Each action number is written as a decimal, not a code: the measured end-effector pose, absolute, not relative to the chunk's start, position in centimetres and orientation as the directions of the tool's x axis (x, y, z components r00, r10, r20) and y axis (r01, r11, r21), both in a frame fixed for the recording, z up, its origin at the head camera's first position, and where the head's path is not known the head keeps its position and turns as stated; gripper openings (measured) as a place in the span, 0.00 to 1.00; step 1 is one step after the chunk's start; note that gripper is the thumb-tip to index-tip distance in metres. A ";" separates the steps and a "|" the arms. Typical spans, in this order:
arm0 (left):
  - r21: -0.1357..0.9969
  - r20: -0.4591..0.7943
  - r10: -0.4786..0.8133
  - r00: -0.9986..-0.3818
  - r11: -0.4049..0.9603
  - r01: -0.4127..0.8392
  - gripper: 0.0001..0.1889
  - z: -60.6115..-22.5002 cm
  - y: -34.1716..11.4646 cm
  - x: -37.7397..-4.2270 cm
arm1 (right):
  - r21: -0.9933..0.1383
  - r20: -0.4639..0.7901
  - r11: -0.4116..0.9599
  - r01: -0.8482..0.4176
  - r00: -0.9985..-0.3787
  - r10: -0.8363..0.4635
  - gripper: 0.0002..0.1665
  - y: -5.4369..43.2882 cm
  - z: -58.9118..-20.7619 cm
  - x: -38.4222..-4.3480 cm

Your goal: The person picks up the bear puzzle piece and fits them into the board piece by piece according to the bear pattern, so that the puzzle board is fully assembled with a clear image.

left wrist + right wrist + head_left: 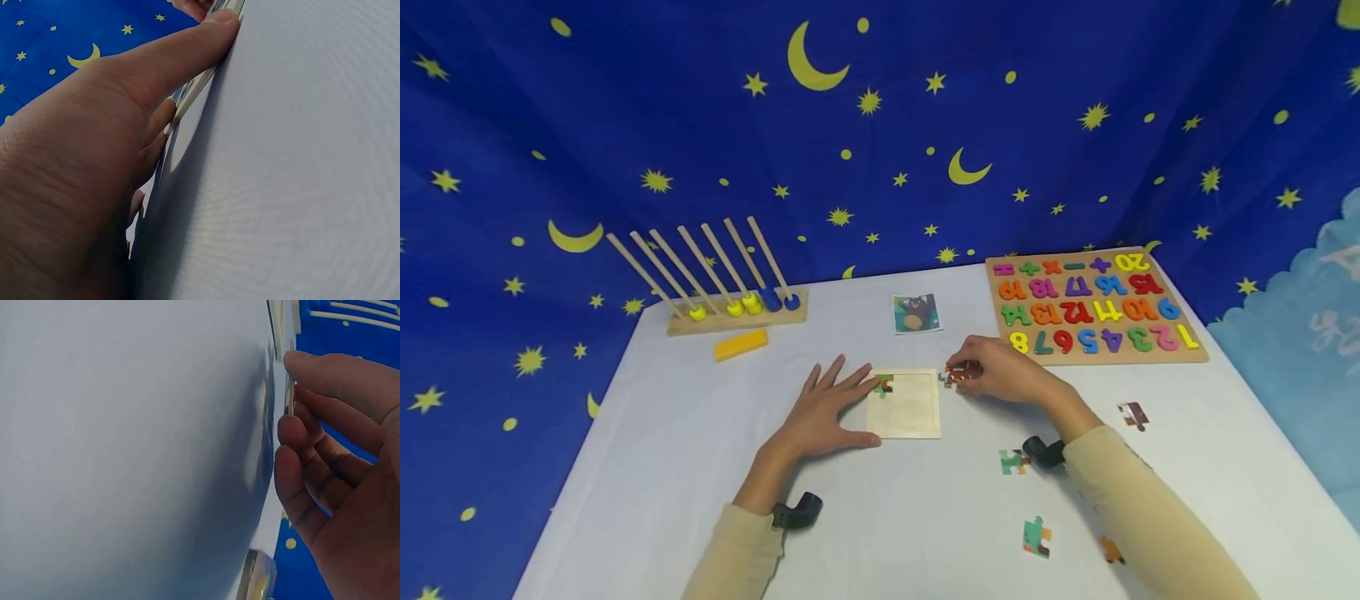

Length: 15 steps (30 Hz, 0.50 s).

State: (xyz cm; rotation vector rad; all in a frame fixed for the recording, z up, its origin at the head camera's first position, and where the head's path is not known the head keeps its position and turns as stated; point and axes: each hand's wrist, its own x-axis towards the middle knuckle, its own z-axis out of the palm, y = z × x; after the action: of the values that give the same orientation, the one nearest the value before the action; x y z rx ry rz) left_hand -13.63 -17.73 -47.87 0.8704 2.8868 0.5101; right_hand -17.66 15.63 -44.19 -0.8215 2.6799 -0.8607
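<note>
A square wooden puzzle tray (pixel 913 417) lies flat in the middle of the table, with one green-and-brown jigsaw piece (pixel 883 386) in its upper left corner. Spread along the tray's left side, my left hand (pixel 820 417) has straight fingers, and its thumb (pixel 206 37) touches the tray's edge. My right hand (pixel 1009 372) pinches a brown-and-white jigsaw piece (pixel 951 378) between thumb and fingers, just past the tray's upper right corner. Seen edge-on in the right wrist view, that piece is partly hidden by the fingers.
Loose jigsaw pieces lie on the right: one brown (pixel 1134 415), two greenish (pixel 1013 462), and an orange one (pixel 1111 550) partly under the right sleeve. Behind the tray is a bear picture card (pixel 917 314). A number board (pixel 1097 308), a peg abacus (pixel 737 317) and a yellow block (pixel 741 345) stand farther back.
</note>
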 end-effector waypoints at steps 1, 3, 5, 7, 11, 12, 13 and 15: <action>0.340 0.017 0.549 -0.836 0.783 0.521 0.51 -47.9 -17.8 -13.6 | -0.588 -0.022 0.671 -0.453 -0.820 -0.572 0.18 15.4 -44.2 -17.8; 0.340 0.016 0.550 -0.835 0.782 0.522 0.50 -48.0 -17.9 -13.6 | -0.592 -0.021 0.665 -0.454 -0.817 -0.576 0.18 15.0 -44.3 -17.9; 0.332 0.013 0.552 -0.833 0.784 0.525 0.50 -48.1 -17.9 -13.7 | -0.593 -0.029 0.669 -0.449 -0.817 -0.575 0.17 14.7 -44.3 -17.9; 0.326 0.007 0.553 -0.833 0.786 0.525 0.50 -48.2 -17.9 -13.7 | -0.593 -0.035 0.670 -0.447 -0.816 -0.576 0.17 14.5 -44.4 -17.9; 0.322 -0.001 0.545 -0.838 0.794 0.516 0.50 -48.1 -17.9 -13.6 | -0.585 -0.028 0.667 -0.462 -0.810 -0.586 0.18 14.0 -44.3 -17.9; 0.321 0.001 0.544 -0.839 0.794 0.515 0.51 -48.1 -17.9 -13.6 | -0.584 -0.024 0.663 -0.468 -0.807 -0.590 0.18 13.9 -44.3 -17.9; 0.318 0.001 0.543 -0.840 0.796 0.515 0.51 -48.1 -17.9 -13.6 | -0.585 -0.021 0.660 -0.472 -0.804 -0.594 0.18 13.7 -44.3 -17.9; 0.319 0.002 0.540 -0.842 0.797 0.512 0.51 -48.1 -17.9 -13.6 | -0.582 -0.019 0.658 -0.478 -0.801 -0.599 0.18 13.3 -44.3 -18.1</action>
State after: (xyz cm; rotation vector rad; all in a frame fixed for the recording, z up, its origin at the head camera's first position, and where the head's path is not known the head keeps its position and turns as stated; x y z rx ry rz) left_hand -13.59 -17.93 -48.13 0.8489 2.8929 0.4750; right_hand -18.06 13.32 -44.28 -0.8776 2.6654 -0.8458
